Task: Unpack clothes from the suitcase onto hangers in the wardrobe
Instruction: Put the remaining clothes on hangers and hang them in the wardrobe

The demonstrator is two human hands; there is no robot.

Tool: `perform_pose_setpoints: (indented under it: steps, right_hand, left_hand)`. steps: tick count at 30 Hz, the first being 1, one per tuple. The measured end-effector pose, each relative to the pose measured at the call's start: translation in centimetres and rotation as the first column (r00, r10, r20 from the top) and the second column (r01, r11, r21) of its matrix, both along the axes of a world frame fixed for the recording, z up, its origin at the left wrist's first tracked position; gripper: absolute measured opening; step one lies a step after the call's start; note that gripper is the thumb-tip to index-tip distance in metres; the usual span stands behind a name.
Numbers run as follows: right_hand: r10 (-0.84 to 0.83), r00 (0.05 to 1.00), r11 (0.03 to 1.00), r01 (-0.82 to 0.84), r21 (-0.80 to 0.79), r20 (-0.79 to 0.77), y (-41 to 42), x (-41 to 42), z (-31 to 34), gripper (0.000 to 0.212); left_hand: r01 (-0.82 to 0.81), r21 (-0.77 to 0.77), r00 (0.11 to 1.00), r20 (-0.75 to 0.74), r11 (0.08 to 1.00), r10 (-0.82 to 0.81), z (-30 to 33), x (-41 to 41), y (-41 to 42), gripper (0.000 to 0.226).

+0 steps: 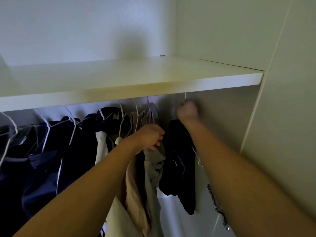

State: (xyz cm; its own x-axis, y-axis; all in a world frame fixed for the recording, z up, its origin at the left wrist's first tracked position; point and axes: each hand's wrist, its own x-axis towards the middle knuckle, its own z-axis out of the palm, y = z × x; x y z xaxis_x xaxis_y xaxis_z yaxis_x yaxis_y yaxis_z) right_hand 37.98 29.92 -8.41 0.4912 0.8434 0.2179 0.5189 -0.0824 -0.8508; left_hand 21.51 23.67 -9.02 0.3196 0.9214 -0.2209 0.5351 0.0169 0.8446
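This is the inside of a built-in wardrobe in a home, most likely a bedroom. A cream laminate shelf [130, 77] spans the view from nine to three o'clock, with plain pale panels behind it at twelve o'clock and a side wall [282, 48] running down at two o'clock. Beneath the shelf, from nine o'clock toward the centre, a crowded row of dark clothes [51, 151] hangs on thin wire hangers [46, 124], their hooks vanishing under the shelf edge. Near the centre hang beige garments [150, 168]. At five o'clock a metal chain [217, 202] dangles against the pale wardrobe interior.
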Motion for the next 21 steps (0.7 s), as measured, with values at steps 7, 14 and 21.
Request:
perform_pose_setpoints:
  steps: [7, 14, 21]
  right_hand:
    - [-0.133, 0.938, 0.907, -0.016, 0.42, 0.321, -7.1, -6.1, -3.7, 0.033]
    - [0.134, 0.909, 0.901, -0.277, 0.333, 0.394, -14.7, -15.9, -4.5, 0.044]
    - [0.402, 0.806, 0.814, -0.532, 0.234, 0.434, -22.4, -28.7, -6.8, 0.043]
  left_hand:
    - [-0.125, 0.609, 0.95, -0.155, 0.783, 0.272, -2.5, -7.5, -4.0, 0.032]
    - [-0.265, 0.716, 0.805, -0.205, 0.646, 0.556, -4.3, -16.6, -12.2, 0.048]
    - [-0.446, 0.682, 0.699, -0.139, 0.58, 0.701, -6.1, -27.8, -20.9, 0.044]
